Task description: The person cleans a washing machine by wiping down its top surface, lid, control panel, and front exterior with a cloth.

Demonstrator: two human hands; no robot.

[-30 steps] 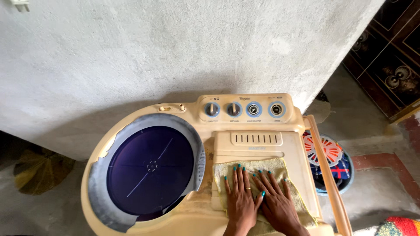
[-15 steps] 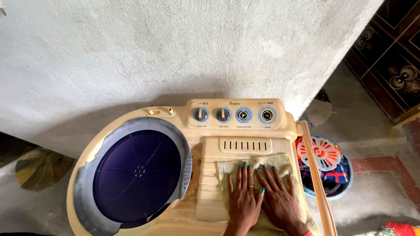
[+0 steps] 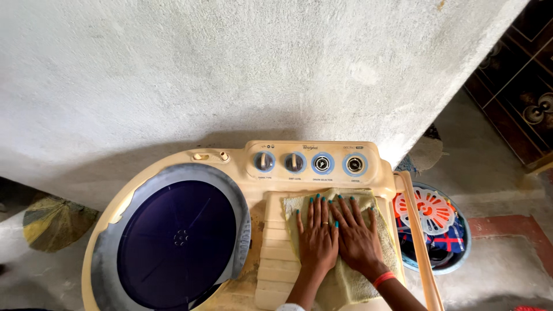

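Overhead, head view only: both forearms are cut off by the bottom edge, as are the near end of the yellow cloth (image 3: 351, 276) and the front of the washing machine (image 3: 253, 270). Lettering under the knobs is too small to make out. The part of the cloth under the palms is hidden.

Cloth: pale yellow terry, slightly worn, laid flat over the ribbed cream lid (image 3: 276, 253) on the machine's right half, its far edge just below the control panel (image 3: 311, 163).

Left hand (image 3: 317, 239): fingers spread, palm pressed flat on the cloth, teal nails, a ring on one finger. Right hand (image 3: 357, 239): likewise flat and spread on the cloth, touching the left hand side by side; a red band at the wrist. Neither hand pinches or grasps anything.

Surroundings: a round dark blue lid (image 3: 178, 242) with a grey rim fills the machine's left half. Four knobs sit in a row on the panel. A rough white wall (image 3: 230, 69) stands behind. Right of the machine, a blue tub (image 3: 461, 253) holds an orange-and-white perforated disc (image 3: 429, 210) and checked fabric. A long cream bar (image 3: 420, 242) lies between the machine and the tub, crossing the tub's left edge. A dull yellowish round object (image 3: 55, 222) sits on the floor at far left
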